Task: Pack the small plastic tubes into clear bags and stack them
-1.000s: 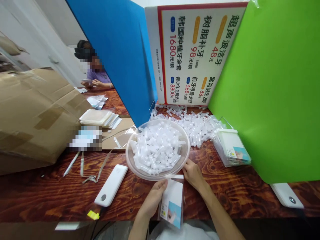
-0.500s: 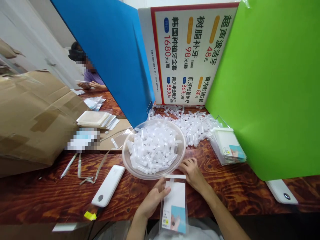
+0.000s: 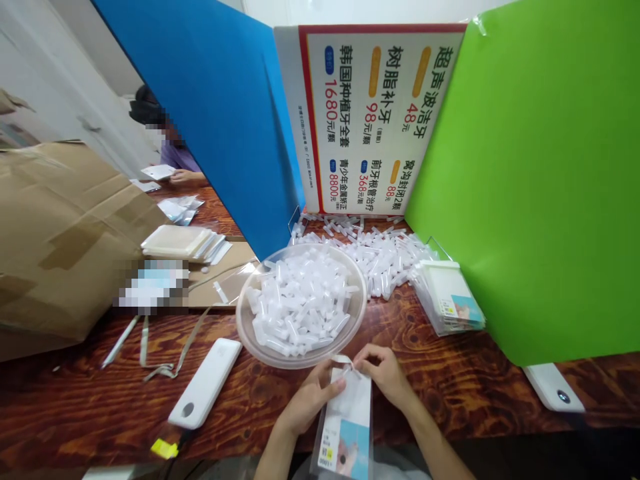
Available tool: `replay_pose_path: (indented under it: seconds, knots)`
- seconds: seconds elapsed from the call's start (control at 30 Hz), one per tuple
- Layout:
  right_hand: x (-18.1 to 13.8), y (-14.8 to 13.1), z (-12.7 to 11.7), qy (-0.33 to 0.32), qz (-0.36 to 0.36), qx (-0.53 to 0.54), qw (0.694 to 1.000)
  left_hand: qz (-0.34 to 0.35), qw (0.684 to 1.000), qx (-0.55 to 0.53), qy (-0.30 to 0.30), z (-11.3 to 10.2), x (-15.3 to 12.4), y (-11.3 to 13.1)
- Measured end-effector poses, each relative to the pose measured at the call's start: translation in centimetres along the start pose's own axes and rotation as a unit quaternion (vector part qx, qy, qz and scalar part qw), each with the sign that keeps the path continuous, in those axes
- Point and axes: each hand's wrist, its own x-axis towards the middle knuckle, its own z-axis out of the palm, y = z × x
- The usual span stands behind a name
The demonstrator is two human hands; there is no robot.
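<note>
Hands meet at the bottom centre of the view, both working on a clear packet that holds a white card with a blue picture at its lower end. Left hand pinches the packet's upper left edge between thumb and fingers. Right hand is closed on the top flap, fingertips drawn together at the packet's mouth. The packet hangs over the near edge of a dark wooden table.

Just beyond the hands sits a clear round bowl heaped with small white plastic tubes. A white power bank lies to its left, with loose strips farther left. A stack of filled packets rests to the right of the bowl, and a second white device sits at the right edge.

Behind the bowl, more tubes are scattered in a pile. Three boards stand around them: blue on the left, a sign with Chinese text behind, green on the right. A cardboard box fills the far left. Another person sits at the far end of the table.
</note>
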Motion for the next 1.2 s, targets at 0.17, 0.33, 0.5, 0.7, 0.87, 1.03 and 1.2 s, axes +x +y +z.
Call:
replay_pose_path:
  seconds: [0.17, 0.33, 0.5, 0.7, 0.87, 1.03, 1.2]
  knots:
    - [0.3, -5.6, -0.8, -0.003, -0.127, -0.175, 0.976, 0.018, 1.0, -0.008, 0.021, -0.8, -0.7, -0.4]
    - [6.7, -10.3, 0.5, -0.126, -0.163, -0.447, 0.87, 0.034, 0.999, -0.019, 0.031, -1.4, -1.0, -0.9]
    - [12.7, -9.1, 4.8, -0.216, -0.1, -0.551, 0.8, 0.033, 0.997, -0.034, 0.059, -1.4, -0.8, -1.3]
    - [10.3, -9.2, 3.2, -0.167, -0.172, -0.461, 0.854, 0.054, 0.996, -0.049, 0.053, -1.3, -0.8, -1.2]
    - [4.5, -6.4, -1.9, 0.177, -0.155, -0.144, 0.961, 0.025, 0.997, -0.059, 0.047, -1.3, -0.9, -1.1]
    - [-0.6, -0.7, -4.0, 0.239, 0.042, 0.083, 0.967, -0.004, 0.999, 0.012, 0.038, 1.0, 0.0, 0.0]
    - [-3.0, 0.7, -3.4, 0.212, 0.117, 0.23, 0.943, -0.043, 0.998, 0.04, 0.005, 4.9, 2.3, 0.7]
